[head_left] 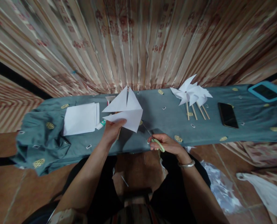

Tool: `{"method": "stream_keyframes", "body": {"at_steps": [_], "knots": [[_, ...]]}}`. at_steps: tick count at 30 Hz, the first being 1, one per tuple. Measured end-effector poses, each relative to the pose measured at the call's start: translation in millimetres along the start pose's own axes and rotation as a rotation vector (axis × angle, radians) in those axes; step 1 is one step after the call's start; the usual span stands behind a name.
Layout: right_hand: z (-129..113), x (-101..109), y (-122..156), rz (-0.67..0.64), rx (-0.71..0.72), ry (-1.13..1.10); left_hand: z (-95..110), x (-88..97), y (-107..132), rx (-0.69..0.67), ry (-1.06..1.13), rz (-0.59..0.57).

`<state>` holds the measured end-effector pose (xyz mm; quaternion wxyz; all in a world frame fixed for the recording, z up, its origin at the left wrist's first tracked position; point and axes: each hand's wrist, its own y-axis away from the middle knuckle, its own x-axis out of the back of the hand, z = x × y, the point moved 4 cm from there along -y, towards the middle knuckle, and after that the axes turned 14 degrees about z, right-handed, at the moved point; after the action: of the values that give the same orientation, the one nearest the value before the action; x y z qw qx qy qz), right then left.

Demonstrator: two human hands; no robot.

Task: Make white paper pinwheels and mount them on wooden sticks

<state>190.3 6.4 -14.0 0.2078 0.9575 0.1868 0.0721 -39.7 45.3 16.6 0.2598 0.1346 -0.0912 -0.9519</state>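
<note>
My left hand (113, 130) pinches a white paper square (131, 116) above the middle of the table. Slits run inward from two of the paper's corners, splitting it into flaps. In my right hand (166, 143) is a pair of scissors (160, 145) with pale green handles. The blades point up and left, toward the paper's lower right corner, apart from it. Behind the paper and my left hand, small items are partly hidden, among them a green-and-white item (102, 123).
A stack of white paper sheets (80, 119) lies left. Several paper pinwheels (191, 91) on wooden sticks, a black phone (227, 115) and a blue-framed tablet (268, 91) lie right on the teal tablecloth (161, 121). A clear bag of paper scraps (220, 186) sits on the floor.
</note>
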Motion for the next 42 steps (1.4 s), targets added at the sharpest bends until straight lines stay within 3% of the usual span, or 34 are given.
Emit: {"method": "stream_keyframes", "body": {"at_steps": [5, 7, 9, 12, 17, 21, 28, 31, 34, 38, 42], "knots": [[-4.8, 43.7, -4.9, 0.525, 0.185, -0.105, -9.6, 0.6, 7.9, 0.061, -0.067, -0.081], [-8.8, 51.5, -6.0, 0.647, 0.261, -0.148, -17.0, -1.7, 13.9, 0.105, -0.107, -0.146], [-12.0, 52.4, -8.1, 0.649, 0.297, -0.17, -25.3, -4.6, 20.3, 0.176, -0.157, -0.219], [-13.3, 46.4, -11.4, 0.549, 0.294, -0.182, -34.5, -7.9, 28.0, 0.274, -0.2, -0.299], [-11.5, 36.0, -14.3, 0.47, 0.239, -0.26, -37.9, -10.7, 31.5, 0.345, -0.122, -0.298], [-11.5, 35.8, -16.1, 0.579, 0.203, -0.347, -35.9, -16.2, 33.9, 0.373, -0.012, -0.291], [-6.6, 43.0, -23.3, 0.83, 0.209, -0.539, -40.2, -26.1, 42.6, 0.337, 0.093, -0.452], [-4.2, 40.1, -28.0, 0.874, 0.216, -0.583, -52.2, -29.0, 45.3, 0.355, 0.044, -0.419], [-4.3, 30.6, -34.4, 0.826, 0.204, -0.575, -65.4, -32.4, 45.7, 0.321, -0.046, -0.317], [-7.5, 20.6, -38.4, 0.751, 0.222, -0.526, -72.3, -32.7, 36.0, 0.128, -0.114, -0.175], [-8.2, 13.6, -33.3, 0.618, 0.189, -0.393, -59.7, -24.4, 15.5, -0.061, -0.187, -0.09]]}}
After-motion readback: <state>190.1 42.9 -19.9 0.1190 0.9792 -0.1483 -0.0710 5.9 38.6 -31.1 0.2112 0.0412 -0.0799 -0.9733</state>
